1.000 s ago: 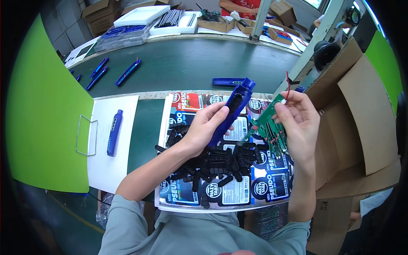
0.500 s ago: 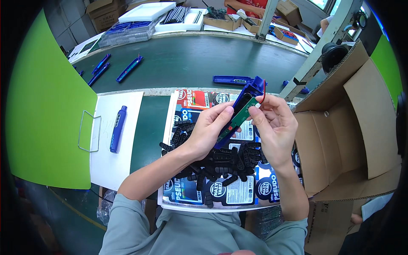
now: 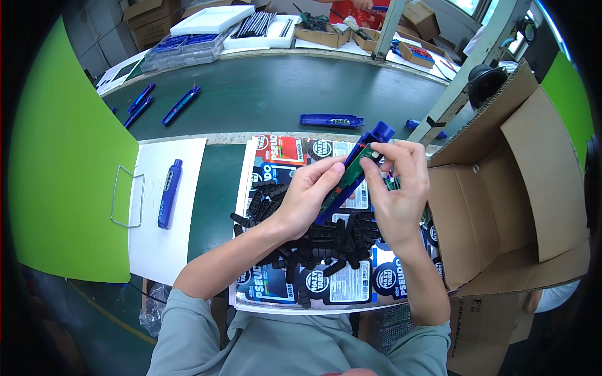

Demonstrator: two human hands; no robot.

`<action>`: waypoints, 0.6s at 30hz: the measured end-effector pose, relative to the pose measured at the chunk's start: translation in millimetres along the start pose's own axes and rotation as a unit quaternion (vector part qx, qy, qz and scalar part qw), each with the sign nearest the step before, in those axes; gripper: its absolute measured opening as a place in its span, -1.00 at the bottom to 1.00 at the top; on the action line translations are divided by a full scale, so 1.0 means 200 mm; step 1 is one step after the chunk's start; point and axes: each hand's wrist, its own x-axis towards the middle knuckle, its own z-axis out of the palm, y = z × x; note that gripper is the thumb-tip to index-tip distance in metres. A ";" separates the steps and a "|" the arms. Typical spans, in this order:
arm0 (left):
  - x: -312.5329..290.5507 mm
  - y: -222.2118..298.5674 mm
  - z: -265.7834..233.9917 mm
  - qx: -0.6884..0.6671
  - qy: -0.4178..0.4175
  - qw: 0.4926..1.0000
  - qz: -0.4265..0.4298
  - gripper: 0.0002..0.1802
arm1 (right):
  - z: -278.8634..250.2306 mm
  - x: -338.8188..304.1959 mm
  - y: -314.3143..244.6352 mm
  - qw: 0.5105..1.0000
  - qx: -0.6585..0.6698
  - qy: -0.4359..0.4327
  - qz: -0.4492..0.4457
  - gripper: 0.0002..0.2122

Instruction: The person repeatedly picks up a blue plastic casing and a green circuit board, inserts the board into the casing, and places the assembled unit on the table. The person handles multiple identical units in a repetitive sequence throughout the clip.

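Head view, looking down on a green table (image 3: 276, 100). Centre: left hand (image 3: 307, 199) closed around a long blue plastic housing (image 3: 364, 150), tilted with its far end toward 1 o'clock; narrow green circuit board (image 3: 343, 182) lying along the open side of the housing. Right hand (image 3: 395, 188) pinching the upper end of the board, fingers curled over it, touching the housing. Beneath both hands: heap of small black plastic parts (image 3: 313, 241), too tangled to count, on a printed sheet (image 3: 295, 150) with round badges. At 9 o'clock from the hands: one blue housing (image 3: 169, 191) on a white board (image 3: 157, 250), beside a wire handle (image 3: 127, 197) on a green panel (image 3: 69, 188). At 12 o'clock: one further blue housing (image 3: 331, 120) lying flat; at 11 o'clock, three more (image 3: 180, 105) near the far edge. At 3 o'clock: one open cardboard box (image 3: 501, 188), flaps raised.
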 end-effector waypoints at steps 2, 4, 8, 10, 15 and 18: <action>0.00 0.00 0.01 0.028 -0.003 1.000 0.005 -0.59 | 0.02 0.00 0.03 0.999 -0.034 0.007 0.004 -0.70; 0.01 -0.02 0.02 0.080 -0.006 0.996 0.030 -0.61 | 0.04 0.00 0.04 0.999 -0.021 0.015 0.034 -0.58; 0.04 -0.01 -0.02 0.117 0.008 0.993 0.022 -0.63 | 0.08 0.02 0.09 0.988 0.083 0.002 0.128 -0.40; 0.07 -0.01 -0.05 0.122 0.018 0.992 0.018 -0.64 | 0.08 0.01 0.11 0.970 0.157 -0.010 0.185 -0.39; 0.39 0.05 -0.47 0.244 0.088 0.965 0.025 -0.59 | -0.01 -0.04 0.24 0.984 0.008 -0.104 0.147 -0.64; 0.67 -0.02 -0.85 0.396 0.168 0.899 0.077 -0.63 | 0.04 -0.10 0.31 0.962 -0.012 -0.229 0.147 -0.72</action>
